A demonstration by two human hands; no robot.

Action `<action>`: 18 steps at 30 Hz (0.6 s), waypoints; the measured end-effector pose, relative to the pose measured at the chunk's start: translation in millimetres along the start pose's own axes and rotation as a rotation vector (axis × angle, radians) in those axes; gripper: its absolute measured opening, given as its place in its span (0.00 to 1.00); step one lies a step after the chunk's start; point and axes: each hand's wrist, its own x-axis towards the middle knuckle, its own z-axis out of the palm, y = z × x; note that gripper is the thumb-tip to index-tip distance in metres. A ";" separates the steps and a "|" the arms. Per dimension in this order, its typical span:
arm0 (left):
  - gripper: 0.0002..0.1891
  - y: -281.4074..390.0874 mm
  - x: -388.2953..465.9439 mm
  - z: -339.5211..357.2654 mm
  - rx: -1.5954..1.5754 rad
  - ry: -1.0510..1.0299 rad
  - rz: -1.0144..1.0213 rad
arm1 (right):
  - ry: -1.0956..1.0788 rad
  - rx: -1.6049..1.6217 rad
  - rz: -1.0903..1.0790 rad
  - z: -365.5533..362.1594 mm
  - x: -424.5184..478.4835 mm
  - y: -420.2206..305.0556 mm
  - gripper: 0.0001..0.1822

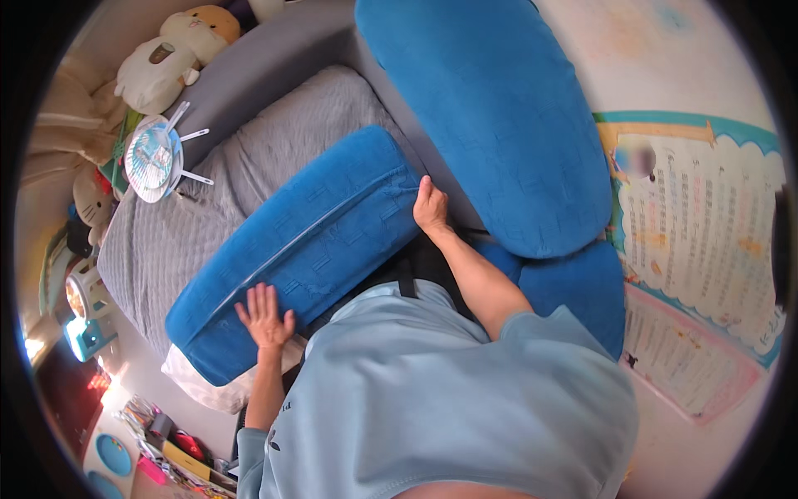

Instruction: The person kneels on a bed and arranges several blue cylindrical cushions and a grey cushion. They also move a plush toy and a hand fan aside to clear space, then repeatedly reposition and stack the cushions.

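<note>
Across my lap and the grey sofa seat lies a blue sofa cushion point(299, 249), its long zip or seam line facing up. My left hand point(267, 317) rests with spread fingers on the cushion's near face, towards its lower left end. At the other end, my right hand point(431, 204) has its fingers closed on the cushion's edge, thumb up. A quilted grey cover point(249, 156) shows beneath and beyond the cushion. A larger blue back cushion point(499, 118) leans on the sofa's back to the right, with another blue cushion point(573, 293) below it.
Hand fans point(153, 159) lie on the sofa arm point(262, 68) at the left, near plush toys point(162, 68). A pale pillow or cloth point(209, 380) sits under the cushion's lower end. A box of small items point(187, 458) stands at the lower left. Posters point(698, 231) hang on the right wall.
</note>
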 end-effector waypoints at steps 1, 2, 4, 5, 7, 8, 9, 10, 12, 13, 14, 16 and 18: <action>0.38 -20.9 -10.5 -2.0 0.053 0.048 -0.046 | -0.071 0.012 0.070 3.5 6.6 2.7 0.38; 0.38 -37.9 -23.0 -7.9 0.103 0.047 -0.100 | -0.149 0.027 0.148 6.3 9.6 6.6 0.39; 0.36 -54.5 -39.3 -19.7 0.180 0.081 -0.224 | -0.203 0.010 0.223 8.6 15.1 3.3 0.43; 0.36 -59.2 -39.9 -21.3 0.148 0.130 -0.352 | -0.195 -0.044 0.176 4.9 16.7 0.1 0.42; 0.35 -60.9 -31.4 -28.3 0.081 0.231 -0.618 | -0.232 -0.191 0.185 -18.3 19.9 -35.5 0.33; 0.34 -58.9 -20.9 -35.4 0.092 0.246 -0.694 | -0.136 -0.220 -0.012 -22.7 18.4 -54.7 0.29; 0.34 -52.5 -6.8 -46.7 0.041 0.299 -0.653 | -0.037 -0.246 -0.205 -25.3 15.0 -72.6 0.26; 0.33 -40.9 11.5 -58.0 -0.009 0.355 -0.613 | 0.067 -0.265 -0.400 -27.1 12.9 -92.1 0.25; 0.35 -0.5 60.8 -70.2 -0.150 0.336 -0.378 | -0.107 -0.187 -0.648 -20.6 4.7 -156.9 0.27; 0.34 20.5 85.3 -68.5 -0.200 0.293 -0.289 | -0.217 -0.111 -0.745 -5.4 -6.5 -177.3 0.29; 0.33 41.9 115.2 -72.8 -0.218 0.221 -0.179 | -0.317 -0.140 -0.809 14.7 -21.0 -188.6 0.29; 0.32 68.4 159.4 -68.6 -0.209 0.126 -0.052 | -0.425 -0.167 -0.895 60.3 -25.3 -193.0 0.30; 0.32 55.9 176.7 -55.7 -0.146 0.123 -0.053 | -0.433 -0.241 -0.880 86.5 -15.9 -184.2 0.31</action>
